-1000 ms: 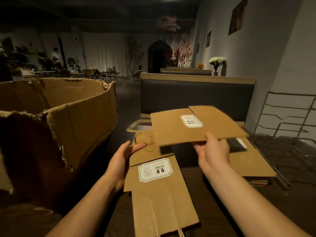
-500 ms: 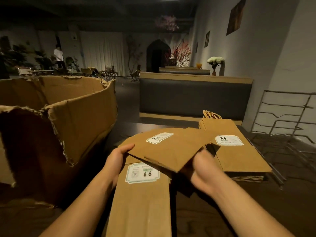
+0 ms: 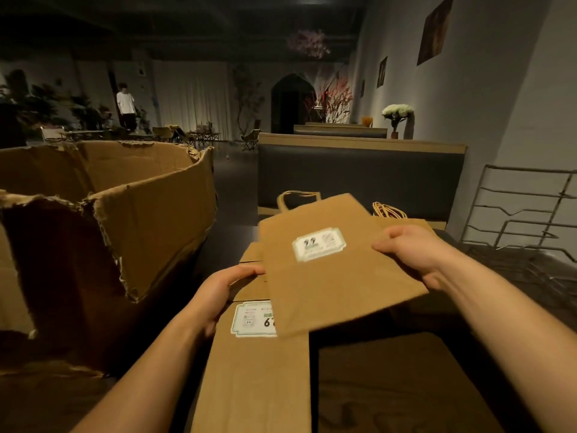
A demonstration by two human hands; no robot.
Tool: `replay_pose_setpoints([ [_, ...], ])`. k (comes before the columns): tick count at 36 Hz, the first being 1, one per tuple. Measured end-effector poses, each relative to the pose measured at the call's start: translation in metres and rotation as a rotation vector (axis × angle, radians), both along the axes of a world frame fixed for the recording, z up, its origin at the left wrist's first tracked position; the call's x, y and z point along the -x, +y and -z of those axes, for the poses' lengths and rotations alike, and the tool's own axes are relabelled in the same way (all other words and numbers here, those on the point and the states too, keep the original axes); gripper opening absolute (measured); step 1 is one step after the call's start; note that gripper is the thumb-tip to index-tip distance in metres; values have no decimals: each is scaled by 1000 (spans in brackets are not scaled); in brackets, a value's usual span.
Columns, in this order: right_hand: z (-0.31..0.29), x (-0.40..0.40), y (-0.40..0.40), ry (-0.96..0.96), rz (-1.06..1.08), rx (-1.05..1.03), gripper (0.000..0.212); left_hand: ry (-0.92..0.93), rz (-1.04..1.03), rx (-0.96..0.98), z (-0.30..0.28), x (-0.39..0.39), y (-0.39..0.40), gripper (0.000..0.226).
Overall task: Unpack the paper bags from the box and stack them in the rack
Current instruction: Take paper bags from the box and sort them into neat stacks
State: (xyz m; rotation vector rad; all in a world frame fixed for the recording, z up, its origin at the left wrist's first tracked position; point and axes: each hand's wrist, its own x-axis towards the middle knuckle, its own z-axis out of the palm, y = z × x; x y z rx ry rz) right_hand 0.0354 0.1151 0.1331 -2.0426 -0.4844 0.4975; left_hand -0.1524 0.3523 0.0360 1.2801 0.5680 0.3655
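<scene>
A: Where are we in the job?

B: Mid-carry, we'd say. Our right hand (image 3: pixel 415 254) has one flat paper bag (image 3: pixel 337 270) pinched at its right edge, thumb on top and fingers curled under, and holds it in the air above the table (image 3: pixel 390 385), its handle pointing away from us.

A: And the left hand (image 3: pixel 218 295)?

B: It rests on the bags on the table (image 3: pixel 256 370) just in front of us, fingers curved over their far edge, the thumb close to the raised bag's corner. We can't tell whether it really grips them or only steadies them.

A: So what does the next move call for?

B: We judge the raised bag has to travel right and land square on the pile (image 3: pixel 406 221) whose handles poke out behind it, beside the wire rack (image 3: pixel 524 214). Thin paper held by one edge sags, so we'd keep it level.

A: What's in the containers?

B: The torn cardboard box (image 3: pixel 125 220) stands open at our left, well apart from the rack; from here its inside is dark and we can't see whether any bags are left. The rack's upper bars look bare; whether that pile lies on its lowest tier or just beside it, we can't say
</scene>
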Motion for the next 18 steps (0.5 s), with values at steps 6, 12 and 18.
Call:
replay_pose_setpoints([
  [6,11,-35,9,-137,247,32,30,-41,-76,74,-3,3,-2,36],
  [12,-5,-46,6,-106,308,11,23,-119,-158,205,-4,1,-2,32],
  [18,-11,-47,14,-75,307,-19,21,-274,-205,318,-8,7,-1,14],
])
